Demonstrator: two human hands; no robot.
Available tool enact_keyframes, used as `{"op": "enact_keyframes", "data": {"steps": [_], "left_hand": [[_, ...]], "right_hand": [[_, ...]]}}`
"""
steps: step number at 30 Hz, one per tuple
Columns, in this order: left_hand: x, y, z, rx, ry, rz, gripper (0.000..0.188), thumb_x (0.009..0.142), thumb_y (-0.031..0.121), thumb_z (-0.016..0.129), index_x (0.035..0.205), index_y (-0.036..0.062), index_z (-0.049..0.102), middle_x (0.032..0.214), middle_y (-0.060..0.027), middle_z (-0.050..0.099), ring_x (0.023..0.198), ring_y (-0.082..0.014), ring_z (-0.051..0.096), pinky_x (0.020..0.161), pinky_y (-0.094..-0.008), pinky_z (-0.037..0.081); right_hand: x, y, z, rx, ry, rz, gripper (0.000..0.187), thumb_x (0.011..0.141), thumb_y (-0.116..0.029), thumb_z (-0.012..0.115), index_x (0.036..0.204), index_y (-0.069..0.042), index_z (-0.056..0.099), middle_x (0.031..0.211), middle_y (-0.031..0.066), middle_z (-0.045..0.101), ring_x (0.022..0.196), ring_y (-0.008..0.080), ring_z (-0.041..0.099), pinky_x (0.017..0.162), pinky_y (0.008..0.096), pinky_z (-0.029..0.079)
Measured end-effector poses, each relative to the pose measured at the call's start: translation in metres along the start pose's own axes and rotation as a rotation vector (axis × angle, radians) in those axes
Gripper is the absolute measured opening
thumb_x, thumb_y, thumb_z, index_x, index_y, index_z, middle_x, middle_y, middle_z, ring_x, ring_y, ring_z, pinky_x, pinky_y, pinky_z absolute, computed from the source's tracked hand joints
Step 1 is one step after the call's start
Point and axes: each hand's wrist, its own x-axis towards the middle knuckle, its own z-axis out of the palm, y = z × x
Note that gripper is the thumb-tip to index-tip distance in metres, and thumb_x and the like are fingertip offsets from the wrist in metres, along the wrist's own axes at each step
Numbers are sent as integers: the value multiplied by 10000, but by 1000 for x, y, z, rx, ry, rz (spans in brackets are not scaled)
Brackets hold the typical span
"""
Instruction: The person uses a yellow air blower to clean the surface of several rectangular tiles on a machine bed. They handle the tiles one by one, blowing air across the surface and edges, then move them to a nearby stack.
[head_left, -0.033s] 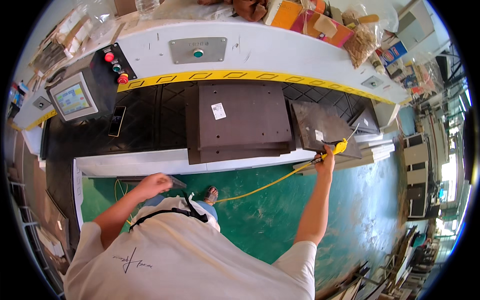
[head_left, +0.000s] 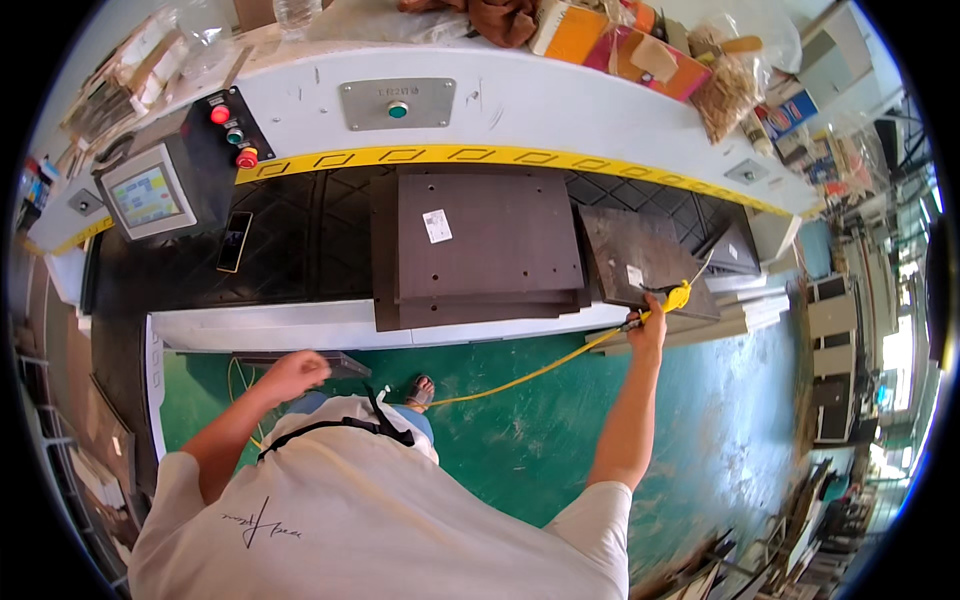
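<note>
My right hand is closed around a yellow air blow gun, its thin metal nozzle reaching up past the right edge of a dark brown panel. A yellow air hose runs from the gun down to the left across my front. My left hand hovers before my waist with loosely curled fingers, slightly blurred, and nothing shows in it. Below and beyond it lies a dark board, partly hidden. On the black machine bed rests a stack of brown drilled panels with a white label on top.
A touchscreen control box with red and green buttons stands at the left, beside a phone. A white machine beam crosses behind, loaded with boxes and bags. Pale boards are stacked low at the right above the green floor.
My left hand has shifted slightly down and left. My right hand and the air blow gun have moved barely, and the panels stay in place.
</note>
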Motion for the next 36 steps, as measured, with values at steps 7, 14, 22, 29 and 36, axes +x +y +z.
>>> {"op": "enact_keyframes", "data": {"steps": [7,14,22,29,36], "left_hand": [[-42,-113,-29,85,401,-147,294,920,296,776,1011,20,730,994,-132,755,914,-234,731,808,-378,568],[-90,-302,-85,409,208,-377,367,867,420,756,995,76,764,978,-183,755,925,-357,724,814,-500,558],[-206,-351,-215,264,1530,-476,305,908,271,652,1111,55,726,1010,-208,757,958,-415,724,864,-511,566],[-268,-498,-435,237,1776,-900,466,891,378,684,1270,107,689,1313,-133,678,1304,-356,564,1091,-516,442],[-309,-603,-440,97,1794,-976,734,864,516,759,1440,103,567,1530,-194,471,1425,-420,427,1157,-586,341]], "right_hand": [[67,2,-7,-58,15,77,169,929,-115,757,946,-78,593,829,58,611,612,175,542,457,288,447],[16,77,-59,-322,266,-86,494,1004,-333,659,1398,-55,550,1187,138,684,978,310,685,711,367,537],[-209,221,-7,-705,-386,-169,674,967,-428,642,1486,-26,489,1378,151,652,1237,362,620,900,530,523],[-409,473,227,-1286,-1267,-97,181,948,-96,684,1086,19,709,1024,100,709,965,256,672,868,364,517],[-579,659,406,-1430,-1561,-3,243,880,-63,621,1094,-40,735,860,46,678,758,168,633,719,345,523]]}}
